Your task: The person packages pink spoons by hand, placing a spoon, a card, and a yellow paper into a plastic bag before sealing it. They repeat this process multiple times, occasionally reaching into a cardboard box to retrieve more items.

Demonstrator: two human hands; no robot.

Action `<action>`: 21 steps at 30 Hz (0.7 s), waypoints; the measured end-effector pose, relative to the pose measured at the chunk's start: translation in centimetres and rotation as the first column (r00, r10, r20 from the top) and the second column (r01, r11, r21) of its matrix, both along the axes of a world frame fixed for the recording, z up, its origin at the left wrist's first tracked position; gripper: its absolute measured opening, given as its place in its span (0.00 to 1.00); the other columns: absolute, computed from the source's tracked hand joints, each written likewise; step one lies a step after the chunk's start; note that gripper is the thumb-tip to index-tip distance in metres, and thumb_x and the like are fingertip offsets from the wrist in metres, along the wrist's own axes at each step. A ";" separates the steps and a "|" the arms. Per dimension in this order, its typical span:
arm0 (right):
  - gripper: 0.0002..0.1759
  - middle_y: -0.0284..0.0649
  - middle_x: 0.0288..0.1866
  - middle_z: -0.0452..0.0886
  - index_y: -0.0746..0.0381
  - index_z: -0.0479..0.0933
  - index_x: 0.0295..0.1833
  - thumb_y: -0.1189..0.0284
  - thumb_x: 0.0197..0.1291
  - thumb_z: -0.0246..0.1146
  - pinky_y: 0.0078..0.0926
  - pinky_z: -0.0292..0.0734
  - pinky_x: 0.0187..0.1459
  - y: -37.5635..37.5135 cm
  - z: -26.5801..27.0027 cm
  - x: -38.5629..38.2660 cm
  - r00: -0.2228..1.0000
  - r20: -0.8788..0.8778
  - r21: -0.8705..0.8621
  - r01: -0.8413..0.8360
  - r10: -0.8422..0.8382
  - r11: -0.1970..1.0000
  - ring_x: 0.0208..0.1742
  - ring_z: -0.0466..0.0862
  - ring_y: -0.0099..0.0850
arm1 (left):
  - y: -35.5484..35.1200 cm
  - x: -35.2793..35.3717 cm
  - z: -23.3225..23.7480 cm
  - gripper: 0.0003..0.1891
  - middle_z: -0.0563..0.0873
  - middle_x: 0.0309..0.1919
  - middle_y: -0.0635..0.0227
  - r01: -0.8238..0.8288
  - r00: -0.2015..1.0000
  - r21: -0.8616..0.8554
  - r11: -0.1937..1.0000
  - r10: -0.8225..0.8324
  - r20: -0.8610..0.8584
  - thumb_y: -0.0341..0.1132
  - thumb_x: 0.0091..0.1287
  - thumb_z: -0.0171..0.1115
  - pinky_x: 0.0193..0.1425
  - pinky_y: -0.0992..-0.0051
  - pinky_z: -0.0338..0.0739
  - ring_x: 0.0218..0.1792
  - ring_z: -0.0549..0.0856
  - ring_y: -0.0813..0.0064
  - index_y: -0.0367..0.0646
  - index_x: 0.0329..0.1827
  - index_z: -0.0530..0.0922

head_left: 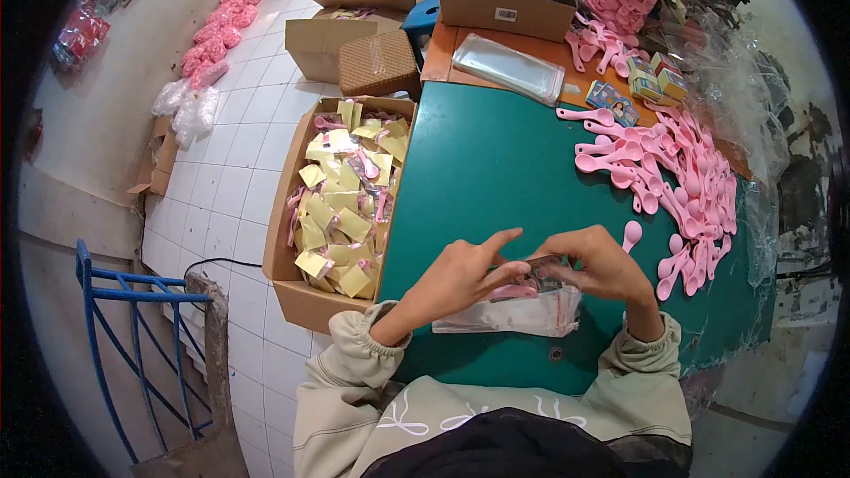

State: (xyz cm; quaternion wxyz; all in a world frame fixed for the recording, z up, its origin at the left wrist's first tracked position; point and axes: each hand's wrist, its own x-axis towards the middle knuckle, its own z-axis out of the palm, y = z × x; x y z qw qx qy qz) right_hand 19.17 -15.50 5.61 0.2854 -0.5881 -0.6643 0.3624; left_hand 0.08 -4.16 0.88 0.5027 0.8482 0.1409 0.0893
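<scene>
My left hand (462, 276) is over the front of the green table, its thumb and fingers closed round a pink spoon (513, 292), of which only part shows. Close beside it, my right hand (598, 261) pinches a small clear plastic bag (544, 272) with something dark in or behind it; the exact contents are hard to make out. Both hands nearly meet there. Just beneath them lies a stack of flat clear bags (496, 319). A single pink spoon (631, 235) rests to the right of my right hand.
Loose pink spoons (682, 177) are heaped on the table's right side. On the left stands a carton (282, 252) full of packed bags with yellow cards. At the back are clear sleeves (509, 66), small card packs (613, 102), and a brown box (509, 9).
</scene>
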 end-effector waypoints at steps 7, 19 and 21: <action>0.13 0.29 0.22 0.75 0.66 0.74 0.29 0.72 0.49 0.71 0.16 0.64 0.24 -1.0 -1.0 2.0 0.884 -0.246 -0.228 0.346 -0.398 0.910 0.25 0.70 0.14 | 3.3 -2.1 -0.2 0.31 0.86 0.32 0.67 0.101 0.994 -0.429 0.898 -0.069 0.090 0.32 0.62 0.65 0.33 0.82 0.75 0.31 0.81 0.84 0.45 0.68 0.63; 0.12 0.30 0.24 0.77 0.66 0.78 0.33 0.70 0.50 0.71 0.16 0.65 0.29 -1.1 -3.1 1.7 0.840 -0.353 -0.216 0.356 -0.412 0.909 0.29 0.72 0.16 | 2.9 -2.4 0.5 0.36 0.83 0.33 0.68 0.100 0.995 -0.561 0.821 -0.074 0.069 0.30 0.64 0.63 0.38 0.86 0.74 0.37 0.79 0.86 0.46 0.72 0.54; 0.11 0.30 0.24 0.77 0.66 0.77 0.33 0.71 0.50 0.71 0.16 0.64 0.28 -1.2 -3.0 1.3 0.802 -0.424 -0.227 0.354 -0.420 0.907 0.28 0.71 0.16 | 2.7 -2.6 0.4 0.36 0.82 0.32 0.70 0.084 0.996 -0.589 0.804 -0.044 0.081 0.30 0.65 0.62 0.38 0.85 0.74 0.36 0.78 0.86 0.46 0.73 0.53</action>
